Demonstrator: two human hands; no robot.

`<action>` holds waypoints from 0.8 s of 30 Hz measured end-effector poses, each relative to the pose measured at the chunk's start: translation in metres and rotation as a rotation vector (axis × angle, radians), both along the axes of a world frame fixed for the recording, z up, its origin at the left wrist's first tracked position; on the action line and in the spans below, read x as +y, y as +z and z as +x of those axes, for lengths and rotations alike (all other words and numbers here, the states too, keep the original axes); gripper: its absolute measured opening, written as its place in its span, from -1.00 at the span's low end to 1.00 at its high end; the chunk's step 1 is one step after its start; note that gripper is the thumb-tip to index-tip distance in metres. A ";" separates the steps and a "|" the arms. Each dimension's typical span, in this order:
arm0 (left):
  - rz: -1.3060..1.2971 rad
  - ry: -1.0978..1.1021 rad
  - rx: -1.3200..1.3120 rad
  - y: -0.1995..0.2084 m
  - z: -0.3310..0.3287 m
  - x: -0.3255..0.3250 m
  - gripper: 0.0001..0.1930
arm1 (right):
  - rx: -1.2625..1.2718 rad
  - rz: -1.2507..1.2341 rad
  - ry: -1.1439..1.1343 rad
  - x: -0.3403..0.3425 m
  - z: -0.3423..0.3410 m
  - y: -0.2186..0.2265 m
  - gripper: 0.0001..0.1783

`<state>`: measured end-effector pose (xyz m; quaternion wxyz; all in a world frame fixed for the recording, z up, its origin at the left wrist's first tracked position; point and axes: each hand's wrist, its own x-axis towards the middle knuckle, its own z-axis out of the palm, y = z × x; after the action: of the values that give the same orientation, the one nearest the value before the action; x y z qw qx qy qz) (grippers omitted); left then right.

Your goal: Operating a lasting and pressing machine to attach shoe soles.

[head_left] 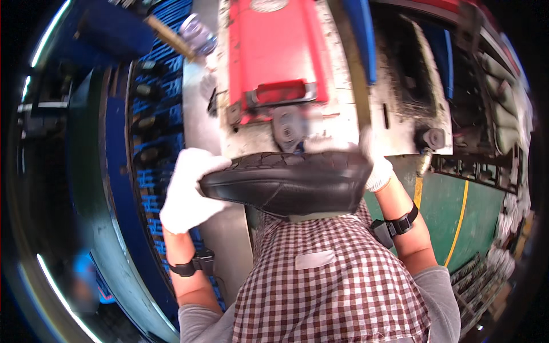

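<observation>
A black leather-like shoe (286, 186) is held crosswise in front of my checked apron, its narrower end to the left. My left hand (190, 186), in a white knit glove, is closed on that left end. At the wider right end, my right hand (374, 167), also in a white glove, grips the shoe from behind and the side. Part of its fingers is blurred or hidden behind the shoe. A dark, textured surface shows along the shoe's upper edge, and a pale strip along its lower edge.
Just beyond the shoe is a machine with a red cover (278, 48) and a grey metal fitting (289, 127). A blue rack (150, 188) with dark items runs along the left. A clear container (197, 33) stands at the back left; a shelf of pale shapes (503, 108) is far right.
</observation>
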<state>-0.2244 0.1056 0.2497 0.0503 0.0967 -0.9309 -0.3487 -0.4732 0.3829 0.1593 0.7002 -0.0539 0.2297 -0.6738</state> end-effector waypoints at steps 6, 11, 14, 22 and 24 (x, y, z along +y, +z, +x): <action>0.044 -0.231 -0.070 0.029 -0.106 0.000 -0.32 | 0.750 -0.083 0.002 0.051 -0.002 0.010 0.23; 0.020 -0.401 -0.009 0.040 -0.179 0.017 -0.34 | 1.009 0.156 0.086 0.074 -0.009 0.071 0.11; -0.081 -0.426 0.084 0.031 -0.219 0.021 -0.30 | 0.911 0.353 -0.185 0.077 -0.007 0.074 -0.01; 0.163 -0.076 0.676 0.097 -0.275 0.040 -0.37 | 1.611 0.808 -0.777 0.048 -0.131 0.007 -0.08; 0.275 0.009 0.740 0.131 -0.274 0.070 -0.41 | 1.789 1.142 -0.630 0.020 -0.155 0.011 -0.06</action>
<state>-0.4981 0.1759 0.3804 0.3706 -0.0256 -0.7940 -0.4812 -0.6287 0.4028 0.1707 0.0007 -0.1294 0.9334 -0.3347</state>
